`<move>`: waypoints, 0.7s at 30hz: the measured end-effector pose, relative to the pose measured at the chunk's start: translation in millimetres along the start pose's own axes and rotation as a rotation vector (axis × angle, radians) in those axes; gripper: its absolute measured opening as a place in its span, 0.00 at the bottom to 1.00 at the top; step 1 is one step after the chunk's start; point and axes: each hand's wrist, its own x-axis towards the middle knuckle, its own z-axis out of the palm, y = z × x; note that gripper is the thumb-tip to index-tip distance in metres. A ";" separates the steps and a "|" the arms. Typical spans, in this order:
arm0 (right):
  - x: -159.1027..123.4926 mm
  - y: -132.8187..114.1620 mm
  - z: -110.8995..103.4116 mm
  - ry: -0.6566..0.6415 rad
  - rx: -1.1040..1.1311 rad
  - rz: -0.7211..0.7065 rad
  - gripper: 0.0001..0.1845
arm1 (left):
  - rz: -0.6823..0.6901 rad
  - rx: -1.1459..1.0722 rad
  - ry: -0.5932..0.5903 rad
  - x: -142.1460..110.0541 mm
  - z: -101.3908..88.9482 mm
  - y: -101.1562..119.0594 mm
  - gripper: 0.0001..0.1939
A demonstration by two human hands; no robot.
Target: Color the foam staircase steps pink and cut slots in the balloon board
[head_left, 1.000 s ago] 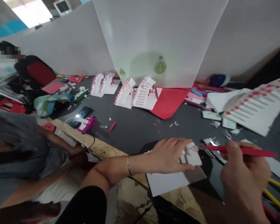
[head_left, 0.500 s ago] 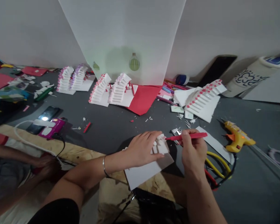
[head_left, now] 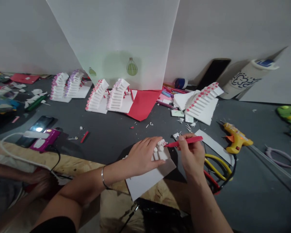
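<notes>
Red pen (head_left: 193,140), right hand (head_left: 192,156) (patterned tumbler (head_left: 244,79) beyond)

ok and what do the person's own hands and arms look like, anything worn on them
Both hands, left and right, are bare, without gloves. A silver-coloured bangle circles the left wrist, and a black sleeve shows higher up that arm.

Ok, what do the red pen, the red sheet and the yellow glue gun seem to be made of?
The red pen is probably smooth plastic: even-coloured barrel. The red sheet looks like matte paper or card: thin, crisp-edged. The glue gun seems hard plastic, from its moulded body; gloss unclear.
</notes>
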 end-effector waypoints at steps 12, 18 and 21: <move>0.4 0.2 -0.2 0.098 0.001 -0.024 0.16 | -0.020 0.015 -0.023 0.3 -2.8 0.2 0.38; 2.1 0.3 2.1 -0.004 0.030 0.017 0.16 | -0.018 0.011 -0.025 0.6 -3.9 -0.1 0.38; 2.7 1.8 1.7 0.086 0.025 0.008 0.17 | -0.011 0.003 -0.027 0.5 -4.2 -0.3 0.37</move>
